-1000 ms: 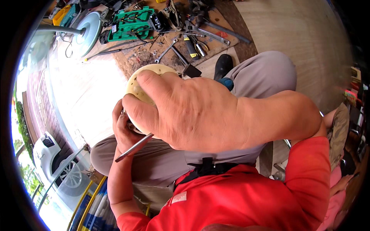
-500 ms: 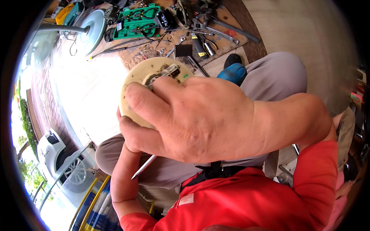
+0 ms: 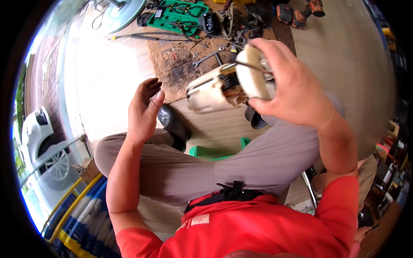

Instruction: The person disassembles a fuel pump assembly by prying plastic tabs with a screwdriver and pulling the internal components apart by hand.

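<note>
My right hand (image 3: 288, 86) grips the round cream cap (image 3: 251, 86) of a plastic assembly, whose hollow cream body (image 3: 206, 96) hangs tilted to the left, dark parts showing inside. A thin dark rod crosses the cap; what it is, I cannot tell. My left hand (image 3: 143, 112) is open and empty, with darkened fingertips, left of the assembly and apart from it. Below and beyond lies stained cardboard (image 3: 167, 69) with a spanner (image 3: 208, 57) on it.
An open green tool case (image 3: 172, 13), cables, pliers and several cordless drills (image 3: 297, 17) lie at the back. A round pale-blue stand (image 3: 124, 17) is at back left. A green seat (image 3: 198, 152) shows between my legs. A glass panel and white car (image 3: 36, 129) are at left.
My right hand has risen and moved right with the assembly, showing its body. My left hand has let go and appears apart from it. The metal shaft seen below the hands is out of sight.
</note>
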